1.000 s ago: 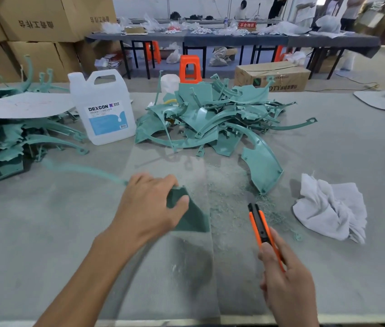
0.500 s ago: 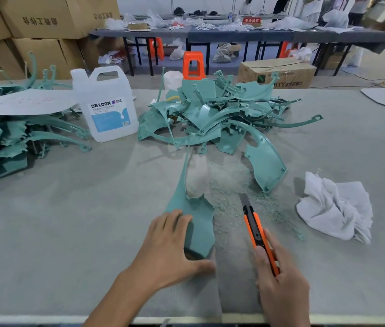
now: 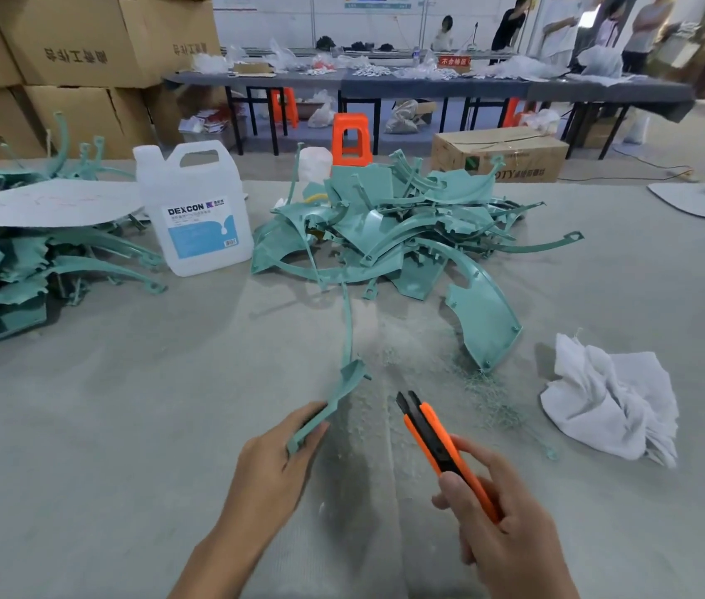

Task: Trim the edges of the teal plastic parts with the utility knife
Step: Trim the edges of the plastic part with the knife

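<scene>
A curved teal plastic part is gripped at its near end by the left hand, fingers curled around it, above the grey table. An orange utility knife is clasped in the right hand, just right of the part.

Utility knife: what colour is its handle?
The utility knife is orange with a black centre strip, clearest in the head view.

We log: bright, even light; soft shadows in front of the jug; wide-angle bending far right of it; softness behind.
</scene>
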Available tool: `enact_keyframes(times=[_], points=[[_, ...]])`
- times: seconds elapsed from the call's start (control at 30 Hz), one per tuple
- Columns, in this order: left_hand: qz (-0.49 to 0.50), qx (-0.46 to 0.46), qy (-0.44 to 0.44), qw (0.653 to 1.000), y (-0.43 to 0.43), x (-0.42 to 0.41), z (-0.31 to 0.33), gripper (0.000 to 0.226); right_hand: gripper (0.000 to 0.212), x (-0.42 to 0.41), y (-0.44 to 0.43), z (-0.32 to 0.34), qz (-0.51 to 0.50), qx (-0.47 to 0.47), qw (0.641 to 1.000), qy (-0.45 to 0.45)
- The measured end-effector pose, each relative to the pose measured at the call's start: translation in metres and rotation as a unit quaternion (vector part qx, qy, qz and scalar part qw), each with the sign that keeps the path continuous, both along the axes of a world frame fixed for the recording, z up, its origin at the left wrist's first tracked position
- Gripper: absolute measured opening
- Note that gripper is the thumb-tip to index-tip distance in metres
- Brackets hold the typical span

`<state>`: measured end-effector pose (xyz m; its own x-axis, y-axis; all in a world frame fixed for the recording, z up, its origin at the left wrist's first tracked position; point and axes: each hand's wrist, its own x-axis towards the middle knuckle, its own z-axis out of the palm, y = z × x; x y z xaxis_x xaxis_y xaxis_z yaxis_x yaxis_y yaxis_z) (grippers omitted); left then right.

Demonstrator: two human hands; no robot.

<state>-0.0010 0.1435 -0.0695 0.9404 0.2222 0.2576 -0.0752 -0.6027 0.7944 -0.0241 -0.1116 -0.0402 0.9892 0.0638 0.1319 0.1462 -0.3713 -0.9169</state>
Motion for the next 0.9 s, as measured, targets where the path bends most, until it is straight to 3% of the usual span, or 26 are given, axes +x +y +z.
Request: enact_keyframes(times=[0.2,0.47,0.6,0.77,0.9], points=[[0.002,0.014,0.002,1.000,0.003,0.003,-0.007,0.024,0.048,0.021,0.003,0.014,0.050,-0.120,0.991,-0.039],[0.012,-0.006,-0.014,1.000,0.004,0.003,-0.015,0.021,0.052,0.007,0.015,0.021,0.089,-0.147,0.982,-0.073],[-0.002,0.036,0.000,0.999,0.007,0.005,-0.021,0.041,0.049,0.007,0.011,0.023,0.082,-0.129,0.985,-0.086],[-0.001,0.055,0.000,0.998,0.009,0.005,-0.024,0.038,0.049,0.011,0.015,0.023,0.100,-0.168,0.975,-0.108],[-0.001,0.072,0.011,0.997,0.007,0.003,-0.027,0.055,0.048,0.036,0.004,0.019,0.046,-0.192,0.977,-0.081]])
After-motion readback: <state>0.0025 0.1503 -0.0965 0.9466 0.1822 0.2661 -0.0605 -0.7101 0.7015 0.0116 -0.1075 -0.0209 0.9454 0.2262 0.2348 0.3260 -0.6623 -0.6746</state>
